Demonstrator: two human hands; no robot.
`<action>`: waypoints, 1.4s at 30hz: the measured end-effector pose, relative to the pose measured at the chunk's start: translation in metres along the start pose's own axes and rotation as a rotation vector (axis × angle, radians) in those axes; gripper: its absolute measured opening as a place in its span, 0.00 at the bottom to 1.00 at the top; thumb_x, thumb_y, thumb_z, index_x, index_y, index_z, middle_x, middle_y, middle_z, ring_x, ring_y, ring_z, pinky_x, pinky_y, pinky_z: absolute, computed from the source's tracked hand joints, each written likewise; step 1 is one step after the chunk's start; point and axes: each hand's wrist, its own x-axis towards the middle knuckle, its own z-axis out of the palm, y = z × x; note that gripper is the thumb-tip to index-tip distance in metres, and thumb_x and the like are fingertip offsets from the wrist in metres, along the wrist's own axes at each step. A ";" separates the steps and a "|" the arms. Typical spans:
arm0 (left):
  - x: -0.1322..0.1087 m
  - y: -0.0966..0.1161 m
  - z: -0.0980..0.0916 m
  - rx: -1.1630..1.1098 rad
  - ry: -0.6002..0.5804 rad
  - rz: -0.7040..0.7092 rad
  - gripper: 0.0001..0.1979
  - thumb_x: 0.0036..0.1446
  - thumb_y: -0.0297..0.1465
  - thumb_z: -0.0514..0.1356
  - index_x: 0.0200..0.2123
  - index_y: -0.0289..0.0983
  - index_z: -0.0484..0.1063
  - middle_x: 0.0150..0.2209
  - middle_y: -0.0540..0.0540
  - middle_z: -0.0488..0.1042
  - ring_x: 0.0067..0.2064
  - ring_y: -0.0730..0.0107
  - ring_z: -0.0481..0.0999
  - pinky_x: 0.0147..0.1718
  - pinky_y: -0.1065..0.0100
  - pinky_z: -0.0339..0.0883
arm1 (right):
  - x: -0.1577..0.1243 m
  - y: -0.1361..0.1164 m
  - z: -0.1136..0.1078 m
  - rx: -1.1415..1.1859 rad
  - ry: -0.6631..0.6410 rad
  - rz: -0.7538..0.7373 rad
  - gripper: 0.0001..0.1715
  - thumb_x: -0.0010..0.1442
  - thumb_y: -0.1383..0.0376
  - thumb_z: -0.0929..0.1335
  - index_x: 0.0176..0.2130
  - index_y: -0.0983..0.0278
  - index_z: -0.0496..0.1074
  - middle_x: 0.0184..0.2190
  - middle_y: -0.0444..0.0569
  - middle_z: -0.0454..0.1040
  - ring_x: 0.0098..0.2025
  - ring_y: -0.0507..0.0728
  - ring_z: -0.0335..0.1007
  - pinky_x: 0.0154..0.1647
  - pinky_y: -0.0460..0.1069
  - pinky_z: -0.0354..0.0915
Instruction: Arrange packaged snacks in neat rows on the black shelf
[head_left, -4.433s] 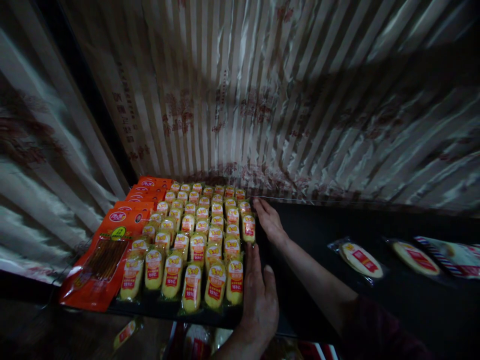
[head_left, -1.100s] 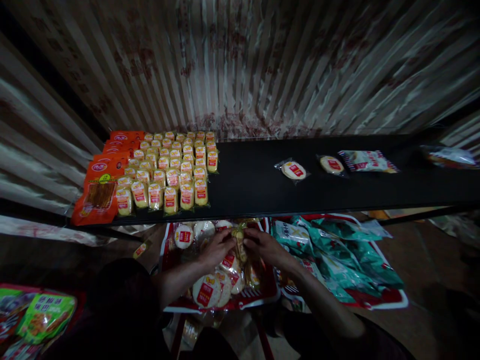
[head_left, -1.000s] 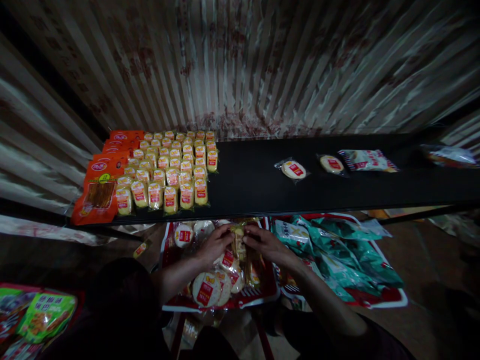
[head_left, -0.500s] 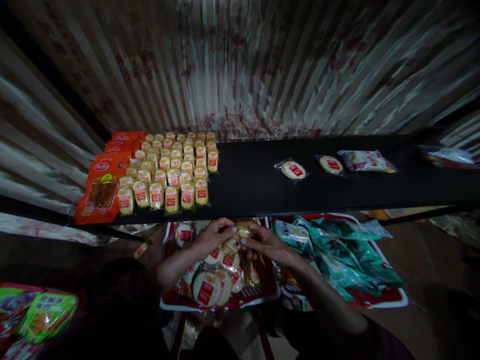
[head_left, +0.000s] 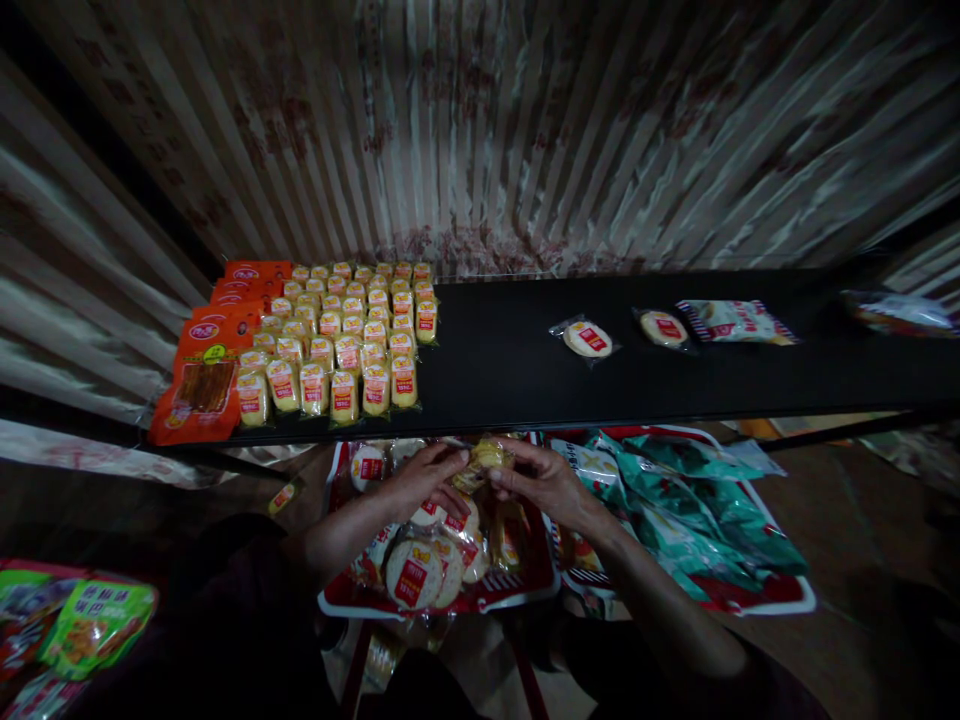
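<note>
My left hand [head_left: 431, 480] and my right hand [head_left: 546, 482] meet over a red basket [head_left: 327, 590] below the shelf's front edge. Between them is a small yellow plastic-wrapped snack [head_left: 487, 463], pinched from both sides by thumbs and fingers. Its label does not show. Under my hands the basket holds round wrapped rice crackers [head_left: 416, 575] with red labels, and a few yellow wrapped pieces [head_left: 510, 535]. On the shelf's left part, similar yellow snacks [head_left: 345, 350] stand upright in close rows, labels facing me.
Orange snack bags [head_left: 202, 375] lie at the left end of the black shelf [head_left: 495, 370]. Two round crackers [head_left: 587, 338] and a striped packet [head_left: 739, 322] lie to the right. A second basket [head_left: 802, 600] holds green bags [head_left: 675, 510]. One yellow packet [head_left: 283, 497] is on the floor.
The yellow snack has turned and shifted slightly right in my fingers. My left hand's lower fingers have spread a little downward. The things on the shelf stay where they were.
</note>
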 end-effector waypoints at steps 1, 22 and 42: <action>0.000 -0.001 0.000 -0.063 0.007 0.036 0.27 0.49 0.46 0.65 0.48 0.36 0.68 0.43 0.39 0.75 0.28 0.69 0.77 0.31 0.64 0.71 | -0.002 0.000 0.000 -0.029 -0.010 -0.014 0.29 0.50 0.53 0.73 0.51 0.60 0.72 0.30 0.43 0.76 0.27 0.52 0.71 0.33 0.50 0.71; -0.002 0.005 -0.006 -0.261 -0.105 0.227 0.32 0.42 0.27 0.70 0.53 0.44 0.68 0.46 0.46 0.72 0.45 0.66 0.72 0.46 0.63 0.63 | -0.008 -0.007 -0.001 -0.018 -0.314 -0.077 0.31 0.56 0.57 0.71 0.56 0.55 0.60 0.49 0.47 0.69 0.49 0.56 0.68 0.51 0.54 0.64; 0.005 0.002 -0.006 -0.165 0.023 0.343 0.17 0.44 0.32 0.70 0.36 0.37 0.68 0.42 0.49 0.72 0.41 0.70 0.73 0.41 0.67 0.67 | 0.006 0.003 -0.017 0.097 0.098 -0.047 0.30 0.53 0.55 0.72 0.54 0.56 0.66 0.41 0.46 0.75 0.41 0.56 0.72 0.43 0.52 0.69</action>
